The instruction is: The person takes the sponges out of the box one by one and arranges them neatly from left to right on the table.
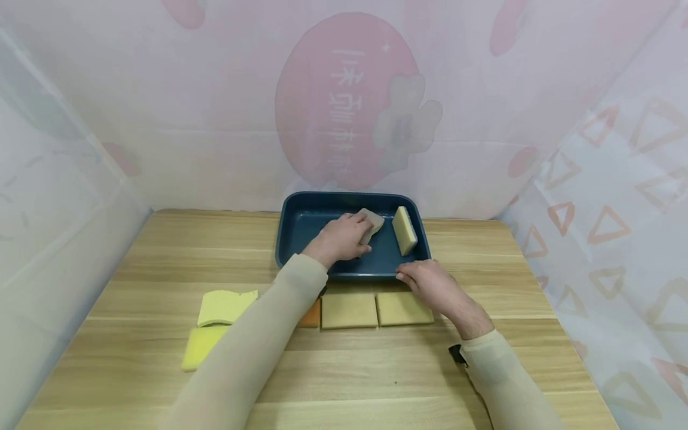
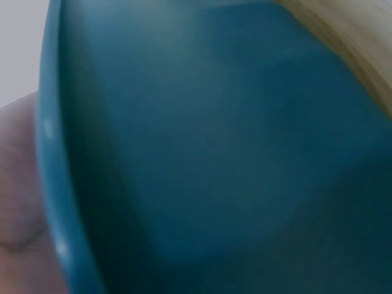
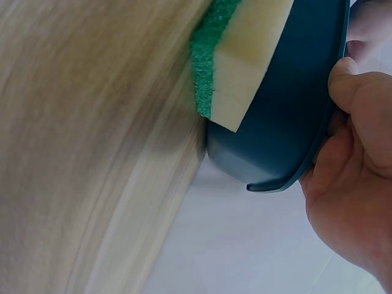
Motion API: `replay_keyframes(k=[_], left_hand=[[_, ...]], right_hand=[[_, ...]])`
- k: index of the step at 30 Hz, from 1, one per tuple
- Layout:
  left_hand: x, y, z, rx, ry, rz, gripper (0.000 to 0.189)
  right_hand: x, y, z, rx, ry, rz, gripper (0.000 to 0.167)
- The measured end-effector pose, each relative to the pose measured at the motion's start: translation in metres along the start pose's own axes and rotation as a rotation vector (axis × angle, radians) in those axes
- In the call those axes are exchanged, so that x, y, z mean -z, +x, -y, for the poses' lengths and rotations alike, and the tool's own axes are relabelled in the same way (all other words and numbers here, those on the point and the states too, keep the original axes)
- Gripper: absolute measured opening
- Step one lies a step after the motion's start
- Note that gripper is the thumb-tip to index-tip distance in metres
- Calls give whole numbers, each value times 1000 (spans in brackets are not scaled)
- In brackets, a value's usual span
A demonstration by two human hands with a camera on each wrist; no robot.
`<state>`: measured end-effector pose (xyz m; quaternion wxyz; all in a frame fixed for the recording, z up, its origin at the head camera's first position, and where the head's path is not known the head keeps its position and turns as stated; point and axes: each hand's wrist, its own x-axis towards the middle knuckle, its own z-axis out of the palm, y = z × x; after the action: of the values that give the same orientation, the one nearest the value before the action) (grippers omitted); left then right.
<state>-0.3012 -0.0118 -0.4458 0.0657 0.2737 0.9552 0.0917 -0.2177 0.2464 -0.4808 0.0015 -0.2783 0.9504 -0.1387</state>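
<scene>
My left hand (image 1: 340, 236) reaches into the dark blue rectangular tray (image 1: 303, 215), its fingers bent over a pale grey sponge-like pad (image 1: 374, 222). Most of that pad is hidden by the hand. A cream sponge (image 1: 403, 233) stands on its edge inside the tray at the right. With thumb and fingers, my right hand (image 1: 430, 285) pinches the tray's near rim by the right corner. The right wrist view shows this pinch and, outside the tray, a cream sponge (image 3: 245, 67) with a green scouring side. Only the tray's inside (image 2: 202, 135) and some skin appear in the left wrist view.
Along the tray's near side, two cream sponges (image 1: 349, 310) and a partly covered orange one (image 1: 310, 316) lie in a row. Two yellow sponges (image 1: 226, 306) lie left of my left sleeve. Printed cloth walls (image 1: 215, 149) enclose the wooden table (image 1: 344, 382) behind and at both sides.
</scene>
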Motion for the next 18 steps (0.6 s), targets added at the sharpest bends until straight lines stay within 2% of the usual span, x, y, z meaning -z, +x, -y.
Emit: replay_keyframes(k=[2, 3, 7, 9, 10, 14, 18], left_hand=[[-2, 4, -1, 13, 5, 23, 69], [-11, 11, 5, 11, -16, 22, 71], [-62, 56, 40, -4, 33, 41, 84], [-65, 58, 42, -4, 30, 46, 83], [-57, 52, 37, 3, 52, 57, 82], [-6, 6, 3, 40, 5, 64, 69], [-4, 1, 2, 51, -3, 44, 67]], right_hand=[[-1, 0, 1, 2, 3, -3, 18], [-1, 0, 1, 0, 3, -3, 18], [-1, 0, 1, -2, 1, -1, 17], [-1, 0, 1, -6, -1, 5, 18], [-1, 1, 1, -5, -2, 6, 17], [0, 2, 1, -12, -5, 12, 18], [1, 1, 2, -17, -6, 15, 19]])
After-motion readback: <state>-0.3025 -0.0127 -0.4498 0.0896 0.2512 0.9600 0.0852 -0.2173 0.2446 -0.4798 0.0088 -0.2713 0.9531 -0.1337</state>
